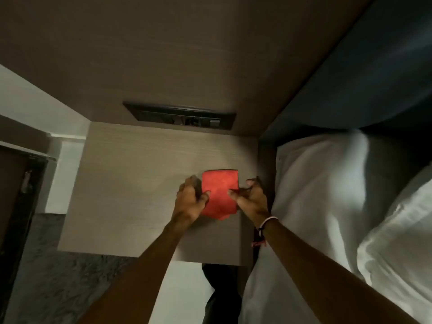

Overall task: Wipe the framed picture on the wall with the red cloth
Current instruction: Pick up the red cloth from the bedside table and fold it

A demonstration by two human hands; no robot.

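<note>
A folded red cloth [219, 192] lies on the light wooden bedside table [131, 188], near its right side. My left hand [190, 201] holds the cloth's left edge, thumb on top. At the cloth's right edge, my right hand [252, 198] pinches it between thumb and fingers. No framed picture is in view.
A dark socket panel [180, 118] is set in the wooden wall panel behind the table. White pillows and bedding [339, 195] lie close on the right below a dark headboard [374, 73]. Dark carpet [58, 277] and a dark door frame [21, 195] are on the left.
</note>
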